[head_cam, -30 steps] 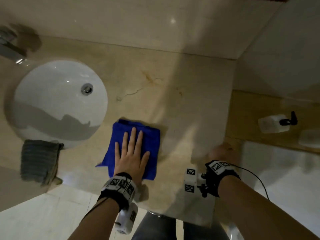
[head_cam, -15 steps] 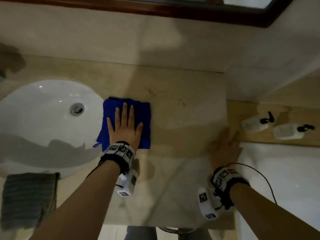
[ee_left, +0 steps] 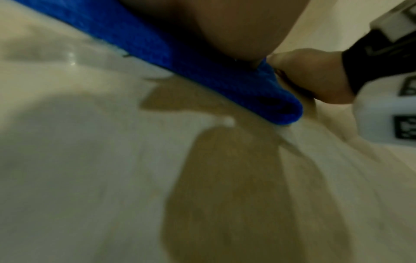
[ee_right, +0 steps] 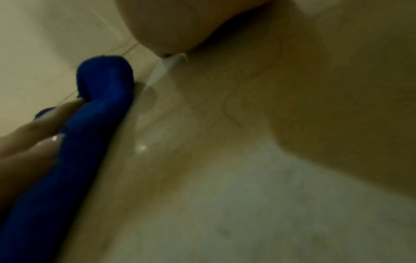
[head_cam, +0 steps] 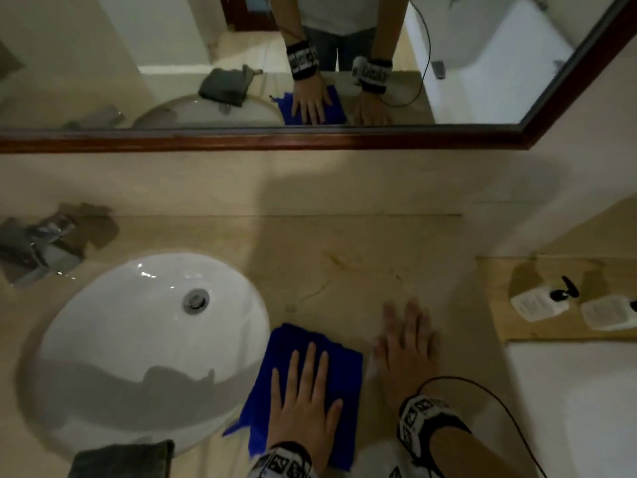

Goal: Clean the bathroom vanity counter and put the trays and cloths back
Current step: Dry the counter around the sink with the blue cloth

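A folded blue cloth (head_cam: 286,343) lies on the beige marble counter (head_cam: 344,243) just right of the sink. My left hand (head_cam: 305,384) presses flat on it with straight fingers. The cloth's folded edge (ee_left: 202,71) shows under my palm in the left wrist view, and again as a thick blue fold (ee_right: 90,124) in the right wrist view. My right hand (head_cam: 406,343) rests flat on the bare counter beside the cloth, fingers spread. A folded grey cloth (head_cam: 120,460) hangs at the counter's front left edge.
The white oval sink (head_cam: 144,339) fills the left side, with the chrome tap (head_cam: 38,246) behind it. A wooden-framed mirror (head_cam: 310,63) runs along the wall. Two white pump bottles (head_cam: 541,301) stand on a lower wooden ledge at the right. A black cable (head_cam: 482,391) trails from my right wrist.
My left hand has drawn the blue cloth back toward the front edge, beside the sink. My right hand has shifted left, close to the cloth. The view has tilted up onto the mirror.
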`<action>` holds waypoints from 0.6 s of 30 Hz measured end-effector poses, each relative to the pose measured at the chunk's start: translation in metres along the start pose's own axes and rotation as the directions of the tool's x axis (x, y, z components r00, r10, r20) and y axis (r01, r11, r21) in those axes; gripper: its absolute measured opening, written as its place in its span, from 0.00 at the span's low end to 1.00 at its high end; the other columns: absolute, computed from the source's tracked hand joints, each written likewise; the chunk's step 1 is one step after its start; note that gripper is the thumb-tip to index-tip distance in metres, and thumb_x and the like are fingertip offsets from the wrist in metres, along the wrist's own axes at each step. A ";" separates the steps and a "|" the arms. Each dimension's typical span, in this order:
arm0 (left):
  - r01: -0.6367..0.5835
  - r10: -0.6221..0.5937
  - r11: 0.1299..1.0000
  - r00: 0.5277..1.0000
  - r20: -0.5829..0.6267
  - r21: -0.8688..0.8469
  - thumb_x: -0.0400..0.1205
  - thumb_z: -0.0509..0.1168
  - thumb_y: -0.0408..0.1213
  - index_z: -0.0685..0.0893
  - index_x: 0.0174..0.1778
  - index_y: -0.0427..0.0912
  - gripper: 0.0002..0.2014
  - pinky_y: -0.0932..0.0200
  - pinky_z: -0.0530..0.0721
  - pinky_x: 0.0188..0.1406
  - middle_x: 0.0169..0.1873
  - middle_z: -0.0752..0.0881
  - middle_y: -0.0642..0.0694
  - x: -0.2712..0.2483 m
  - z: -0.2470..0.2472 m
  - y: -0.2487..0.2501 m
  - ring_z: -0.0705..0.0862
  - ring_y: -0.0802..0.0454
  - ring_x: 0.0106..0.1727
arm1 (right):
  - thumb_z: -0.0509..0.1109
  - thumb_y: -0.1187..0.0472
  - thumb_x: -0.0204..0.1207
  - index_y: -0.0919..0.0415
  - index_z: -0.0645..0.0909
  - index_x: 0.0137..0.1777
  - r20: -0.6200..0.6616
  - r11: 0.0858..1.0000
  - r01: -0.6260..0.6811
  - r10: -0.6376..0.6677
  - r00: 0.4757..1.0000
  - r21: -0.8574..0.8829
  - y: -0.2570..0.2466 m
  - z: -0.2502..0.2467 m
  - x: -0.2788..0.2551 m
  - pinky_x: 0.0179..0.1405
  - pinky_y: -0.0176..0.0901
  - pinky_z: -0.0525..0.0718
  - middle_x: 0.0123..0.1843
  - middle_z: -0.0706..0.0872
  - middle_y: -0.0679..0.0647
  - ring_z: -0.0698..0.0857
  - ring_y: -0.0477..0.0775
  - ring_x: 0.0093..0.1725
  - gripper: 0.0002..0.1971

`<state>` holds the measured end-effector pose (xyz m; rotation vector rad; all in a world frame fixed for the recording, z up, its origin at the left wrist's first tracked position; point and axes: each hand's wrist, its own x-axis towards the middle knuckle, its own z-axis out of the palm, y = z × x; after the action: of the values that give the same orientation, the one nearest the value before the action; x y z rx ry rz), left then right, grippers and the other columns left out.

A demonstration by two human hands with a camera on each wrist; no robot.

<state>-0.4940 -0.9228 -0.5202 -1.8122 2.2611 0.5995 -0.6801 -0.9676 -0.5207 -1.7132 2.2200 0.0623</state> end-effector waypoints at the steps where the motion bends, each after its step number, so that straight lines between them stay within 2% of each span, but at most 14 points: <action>1: 0.006 -0.006 1.000 1.000 -0.001 -0.011 0.77 0.54 0.63 0.64 0.81 0.50 0.37 0.40 0.48 0.76 0.81 0.65 0.48 0.009 -0.001 -0.002 0.48 0.48 0.84 | 0.31 0.39 0.82 0.50 0.47 0.85 0.006 1.000 -0.005 0.005 1.000 -0.007 -0.001 -0.001 0.001 0.78 0.65 0.49 0.86 0.46 0.62 0.52 0.67 0.83 0.33; 3: 0.031 -0.031 0.999 0.999 -0.007 -0.031 0.81 0.49 0.62 0.60 0.83 0.49 0.35 0.40 0.48 0.76 0.82 0.63 0.48 0.029 -0.013 0.000 0.53 0.45 0.83 | 0.31 0.39 0.82 0.52 0.51 0.85 0.028 1.000 -0.025 0.025 0.999 -0.015 -0.003 -0.003 0.003 0.76 0.66 0.53 0.86 0.50 0.63 0.56 0.69 0.81 0.34; 4: 0.055 -0.055 0.998 0.998 0.007 -0.031 0.82 0.43 0.62 0.54 0.84 0.49 0.35 0.40 0.46 0.77 0.84 0.56 0.48 0.041 -0.022 0.001 0.53 0.45 0.84 | 0.32 0.39 0.82 0.52 0.53 0.85 0.028 0.999 -0.028 0.029 0.999 -0.027 -0.003 -0.002 0.004 0.74 0.67 0.55 0.85 0.52 0.64 0.58 0.70 0.80 0.34; 5: 0.056 -0.056 0.998 0.998 -0.002 -0.008 0.82 0.34 0.63 0.43 0.85 0.51 0.36 0.40 0.40 0.77 0.85 0.44 0.49 0.055 -0.032 0.003 0.46 0.45 0.84 | 0.32 0.40 0.82 0.52 0.56 0.84 0.019 0.999 -0.035 0.036 0.999 -0.034 -0.003 -0.002 0.005 0.74 0.68 0.57 0.85 0.54 0.65 0.60 0.70 0.79 0.35; 6: 0.061 -0.061 0.998 0.998 -0.033 0.013 0.78 0.27 0.64 0.30 0.81 0.52 0.36 0.41 0.33 0.76 0.81 0.29 0.52 0.068 -0.038 0.004 0.35 0.47 0.83 | 0.32 0.40 0.82 0.52 0.58 0.83 0.006 0.998 -0.043 0.043 0.999 -0.041 -0.003 0.000 0.005 0.73 0.69 0.59 0.84 0.55 0.64 0.62 0.71 0.78 0.35; 7: 0.092 -0.092 0.996 0.996 -0.007 0.008 0.75 0.22 0.64 0.22 0.77 0.54 0.35 0.41 0.27 0.74 0.76 0.20 0.54 0.081 -0.044 0.002 0.28 0.48 0.81 | 0.32 0.40 0.82 0.52 0.59 0.83 0.001 0.998 -0.049 0.050 0.999 -0.044 -0.002 0.000 0.005 0.73 0.69 0.60 0.84 0.56 0.63 0.63 0.71 0.78 0.34; 8: 0.101 -0.101 0.995 0.995 -0.018 -0.007 0.74 0.21 0.63 0.22 0.77 0.55 0.35 0.41 0.28 0.74 0.76 0.20 0.54 0.095 -0.049 0.002 0.28 0.48 0.81 | 0.32 0.40 0.82 0.51 0.59 0.83 0.002 0.998 -0.046 0.046 0.999 -0.045 -0.002 0.000 0.004 0.73 0.70 0.61 0.84 0.58 0.63 0.64 0.70 0.78 0.34; 10: 0.133 -0.130 0.991 0.987 -0.092 0.029 0.80 0.24 0.63 0.39 0.84 0.53 0.36 0.41 0.37 0.76 0.83 0.36 0.51 0.121 -0.058 0.002 0.42 0.46 0.84 | 0.35 0.41 0.82 0.51 0.61 0.82 -0.022 0.999 -0.018 0.018 1.000 -0.030 0.000 0.000 0.004 0.75 0.71 0.61 0.83 0.60 0.64 0.66 0.71 0.77 0.33; 11: 0.167 -0.165 0.986 0.985 -0.056 0.019 0.79 0.22 0.64 0.39 0.84 0.53 0.37 0.41 0.39 0.77 0.83 0.37 0.51 0.131 -0.062 0.003 0.42 0.48 0.84 | 0.40 0.42 0.82 0.51 0.64 0.82 -0.044 1.000 -0.005 0.004 0.999 -0.025 0.000 -0.001 0.003 0.75 0.72 0.60 0.83 0.61 0.65 0.67 0.71 0.77 0.31; 13: 0.183 -0.182 0.983 0.981 -0.068 -0.001 0.72 0.16 0.64 0.24 0.77 0.54 0.37 0.41 0.32 0.79 0.77 0.23 0.54 0.147 -0.065 0.003 0.29 0.52 0.80 | 0.48 0.44 0.80 0.51 0.67 0.80 -0.103 1.000 0.003 -0.005 0.995 -0.022 0.002 0.002 0.003 0.75 0.72 0.61 0.82 0.63 0.65 0.69 0.71 0.76 0.29; 14: 0.207 -0.208 0.978 0.976 -0.059 -0.028 0.70 0.16 0.63 0.21 0.76 0.53 0.37 0.41 0.31 0.79 0.75 0.21 0.55 0.151 -0.067 0.004 0.25 0.53 0.78 | 0.50 0.45 0.79 0.51 0.68 0.80 -0.119 1.000 0.008 -0.010 0.993 -0.015 0.002 0.003 0.005 0.75 0.72 0.62 0.82 0.64 0.65 0.70 0.71 0.76 0.29; 16: 0.208 -0.209 0.978 0.974 -0.089 -0.017 0.70 0.17 0.61 0.22 0.76 0.52 0.37 0.42 0.31 0.79 0.75 0.21 0.55 0.153 -0.072 0.007 0.24 0.53 0.77 | 0.50 0.45 0.79 0.51 0.67 0.80 -0.155 0.999 0.036 -0.037 0.987 -0.010 0.003 0.005 0.008 0.75 0.72 0.62 0.82 0.64 0.65 0.70 0.72 0.76 0.29; 18: 0.203 -0.205 0.979 0.974 -0.097 -0.030 0.72 0.19 0.62 0.23 0.77 0.52 0.37 0.42 0.31 0.80 0.77 0.23 0.54 0.143 -0.064 0.008 0.26 0.53 0.78 | 0.44 0.43 0.81 0.51 0.63 0.81 -0.132 0.998 0.048 -0.051 0.990 -0.031 0.003 0.010 0.004 0.75 0.73 0.59 0.83 0.61 0.65 0.68 0.72 0.77 0.30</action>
<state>-0.5291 -1.0755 -0.5163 -2.0946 2.0976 0.5073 -0.6819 -0.9684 -0.5317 -1.8358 2.2789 -0.0345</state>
